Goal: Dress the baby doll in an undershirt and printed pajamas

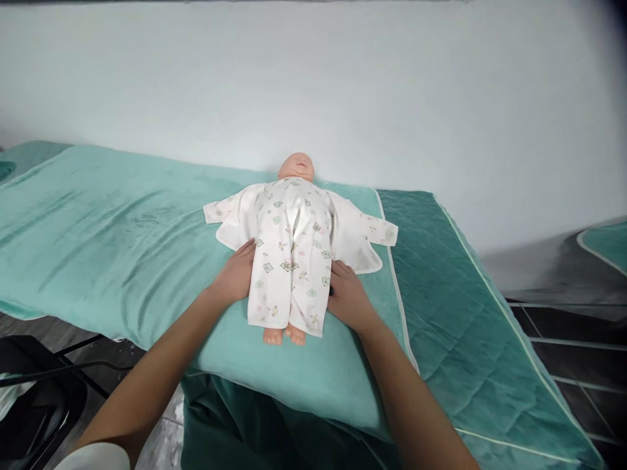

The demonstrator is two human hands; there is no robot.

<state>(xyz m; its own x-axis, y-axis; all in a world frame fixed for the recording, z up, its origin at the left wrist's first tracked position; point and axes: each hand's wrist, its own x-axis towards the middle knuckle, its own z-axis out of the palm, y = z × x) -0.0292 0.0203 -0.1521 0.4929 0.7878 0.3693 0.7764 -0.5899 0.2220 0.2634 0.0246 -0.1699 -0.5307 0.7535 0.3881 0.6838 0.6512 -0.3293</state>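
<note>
A baby doll (296,164) lies on its back with its head toward the wall. Printed white baby trousers (292,254) cover its front from the neck down to the ankles. Under them a white baby jacket (350,225) is spread wide, both sleeves out to the sides. Two bare doll feet (284,335) show below the trouser hems. My left hand (239,273) rests at the trousers' left edge, fingers stretched along it. Against the right edge lies my right hand (347,297), fingers extended, some tips partly hidden by the cloth. Neither hand visibly grips anything.
A light green blanket (122,228) covers most of the bed. At right a darker quilted cover (455,313) shows. A white wall (313,85) stands behind the bed. A black chair (44,391) is at lower left, and a dark tiled floor (548,352) at right.
</note>
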